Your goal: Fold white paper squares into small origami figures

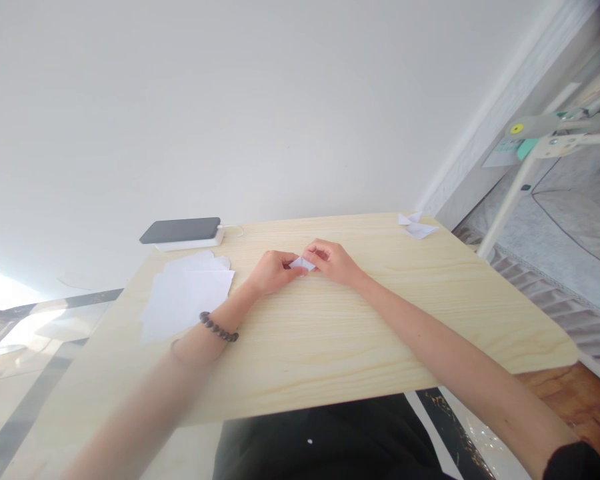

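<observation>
A small folded piece of white paper (303, 263) is between my two hands, just over the middle of the table. My left hand (275, 272) pinches its left side, thumb along the near edge. On the other side my right hand (333, 260) grips it with thumb and fingertips. Part of the paper is hidden behind the fingers. A dark bead bracelet (219, 328) circles my left wrist. To the left of that hand lie several loose white paper sheets (190, 293), overlapping.
A dark phone (181, 230) rests on a white box (190, 244) at the table's back left, with a white cable attached. Folded white paper pieces (420, 229) lie at the back right corner. The wooden table (300, 353) meets a wall; a white metal frame (510, 200) stands at right.
</observation>
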Demonstrator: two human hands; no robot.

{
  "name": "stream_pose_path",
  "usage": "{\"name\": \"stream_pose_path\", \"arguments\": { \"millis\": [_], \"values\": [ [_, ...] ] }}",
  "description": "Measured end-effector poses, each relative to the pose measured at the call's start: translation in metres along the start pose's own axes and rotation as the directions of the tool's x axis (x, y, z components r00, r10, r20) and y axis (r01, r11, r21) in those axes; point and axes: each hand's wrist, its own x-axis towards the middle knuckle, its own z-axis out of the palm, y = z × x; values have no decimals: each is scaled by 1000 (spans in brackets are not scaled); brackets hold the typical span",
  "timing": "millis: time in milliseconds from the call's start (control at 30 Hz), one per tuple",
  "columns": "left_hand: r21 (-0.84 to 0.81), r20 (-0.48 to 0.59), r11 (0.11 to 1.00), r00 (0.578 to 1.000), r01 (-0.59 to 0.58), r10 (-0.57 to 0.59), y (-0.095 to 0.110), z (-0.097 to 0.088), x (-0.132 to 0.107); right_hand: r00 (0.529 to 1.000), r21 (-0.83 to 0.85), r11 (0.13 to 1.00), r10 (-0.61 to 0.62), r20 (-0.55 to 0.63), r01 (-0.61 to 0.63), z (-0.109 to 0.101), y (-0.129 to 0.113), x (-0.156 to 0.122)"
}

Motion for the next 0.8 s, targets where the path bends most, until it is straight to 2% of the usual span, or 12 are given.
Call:
{"name": "stream_pose_path", "arguments": {
  "millis": [167, 300, 567, 800],
  "values": [
    [-48, 13, 998, 999, 33, -33, -1, 0, 0, 999, 3, 1000, 9, -32, -9, 0, -1, 1],
    [-148, -41, 986, 996, 78, -85, -2, -1, 1, 998, 16, 999, 45, -34, -45, -1, 0, 1],
    [-338, -89, 939, 991, 64, -100, -8, 1, 3, 999, -30, 999, 28, -37, -29, -1, 2, 1],
    [-452, -44, 891, 996, 44, -72, -10, -1, 4, 1000, -29, 1000, 2, -16, -3, 1, 2, 1]
  ]
}}
